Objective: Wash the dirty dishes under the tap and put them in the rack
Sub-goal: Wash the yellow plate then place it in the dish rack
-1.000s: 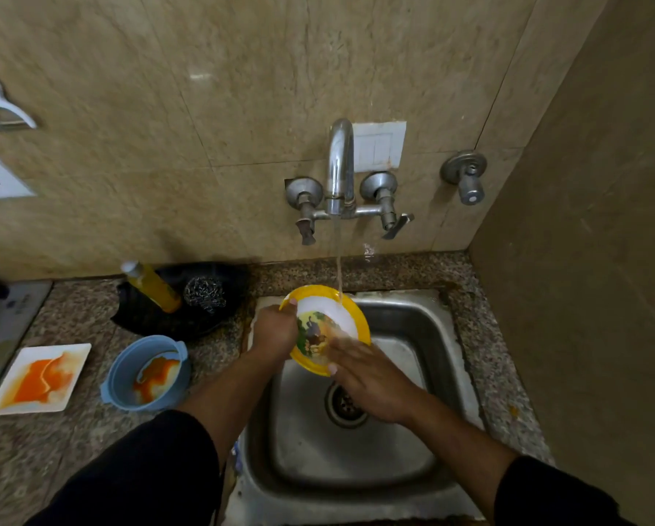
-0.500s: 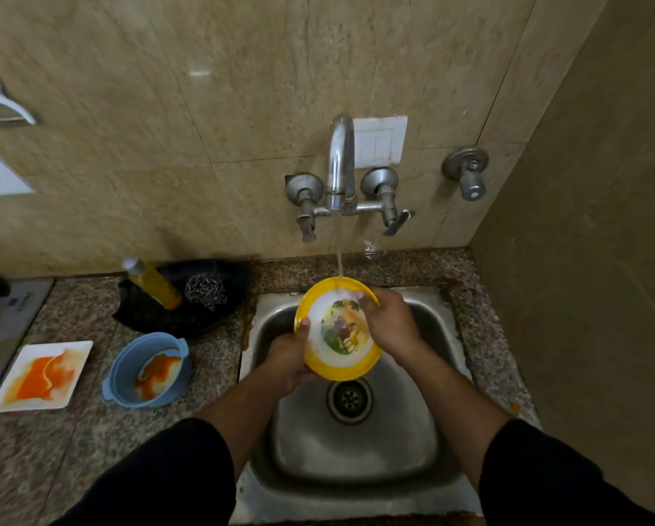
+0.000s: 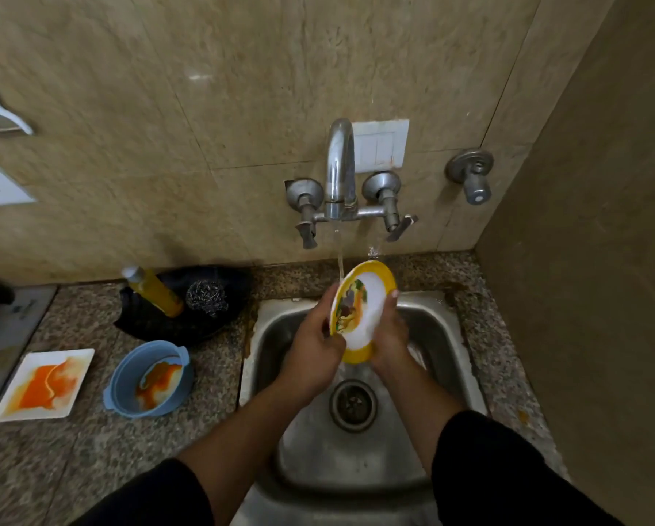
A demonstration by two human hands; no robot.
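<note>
You held the round yellow-rimmed picture plate tilted over the steel sink, under the chrome tap's stream. Your left hand gripped its left rim, and your right hand gripped its right edge.

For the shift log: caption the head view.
Left hand and right hand hold a yellow-rimmed plate under the running tap above the steel sink.

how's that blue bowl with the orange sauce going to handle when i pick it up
Probably light and stiff: the blue bowl looks like moulded plastic. The orange sauce smeared inside may make the inner wall greasy, so its small side handle seems the safer grip. It sits upright on the granite counter, so it's unlikely to roll.
</note>
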